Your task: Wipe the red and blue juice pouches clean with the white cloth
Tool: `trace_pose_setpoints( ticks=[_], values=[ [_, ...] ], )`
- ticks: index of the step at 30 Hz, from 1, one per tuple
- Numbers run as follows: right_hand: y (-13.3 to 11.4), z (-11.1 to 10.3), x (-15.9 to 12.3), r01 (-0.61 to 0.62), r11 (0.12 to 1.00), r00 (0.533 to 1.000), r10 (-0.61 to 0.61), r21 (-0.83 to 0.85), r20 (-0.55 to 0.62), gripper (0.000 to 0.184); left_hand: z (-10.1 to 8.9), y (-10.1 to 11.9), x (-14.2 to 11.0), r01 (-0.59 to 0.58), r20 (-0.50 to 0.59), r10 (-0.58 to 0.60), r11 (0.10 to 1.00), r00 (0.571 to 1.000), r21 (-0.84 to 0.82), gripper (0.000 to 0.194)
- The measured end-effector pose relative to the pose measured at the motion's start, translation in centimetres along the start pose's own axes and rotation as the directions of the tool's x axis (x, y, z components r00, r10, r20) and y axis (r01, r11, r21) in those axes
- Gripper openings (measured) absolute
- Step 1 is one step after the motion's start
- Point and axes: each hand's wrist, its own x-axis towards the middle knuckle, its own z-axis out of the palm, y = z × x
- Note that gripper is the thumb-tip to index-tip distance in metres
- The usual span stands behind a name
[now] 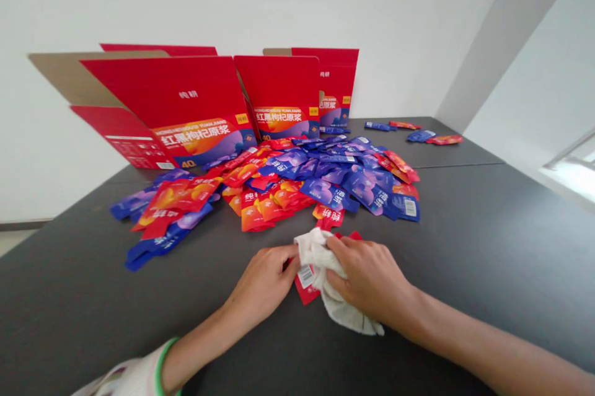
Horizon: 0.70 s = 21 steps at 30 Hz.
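One red packet (305,284) lies flat on the worktop (488,247), just in front of the packet pile (288,182). Left hand (263,281) pins its edge; right hand (369,278) is closed on a white cloth (320,253) over it. Best to wipe with short strokes, keeping the packet pinned.

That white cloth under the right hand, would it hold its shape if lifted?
Probably not. The white cloth lies crumpled under the right hand, so it seems floppy and light. It drapes over a red sachet, so it likely won't slide easily.

white cloth (335,297) soft, crumpled; sachets (325,182) glossy plastic foil; boxes (186,108) smooth printed cardboard; table (488,247) matt dark.
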Motion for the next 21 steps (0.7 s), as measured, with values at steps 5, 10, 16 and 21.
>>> trace_pose_setpoints(
  ticks=[5, 10, 16, 21],
  values=[
    [0.7, -0.2, 0.5, -0.073, 0.992, 0.997, 0.069, -0.105, -0.036, 0.034, 0.0, 0.3, -0.2, 0.002, 0.013, -0.002, 1.0, 1.0, 0.028, 0.032],
    [-0.4, 0.2, -0.2, 0.184, 0.983, 0.982, -0.183, -0.018, 0.042, 0.035, 0.1, 0.6, -0.3, -0.001, 0.006, 0.001, 1.0, 1.0, 0.02, 0.019],
    [-0.1, -0.1, -0.2, 0.095, 0.993, 0.995, -0.094, -0.068, 0.01, 0.033, 0.0, 0.9, -0.4, -0.006, -0.003, 0.006, 0.998, 1.0, 0.064, 0.024],
    [-0.3, -0.1, -0.1, 0.132, 0.99, 0.991, -0.13, -0.05, 0.035, 0.033, 0.0, 0.9, -0.3, -0.025, 0.003, 0.025, 0.997, 1.0, 0.069, 0.022]
  ],
)
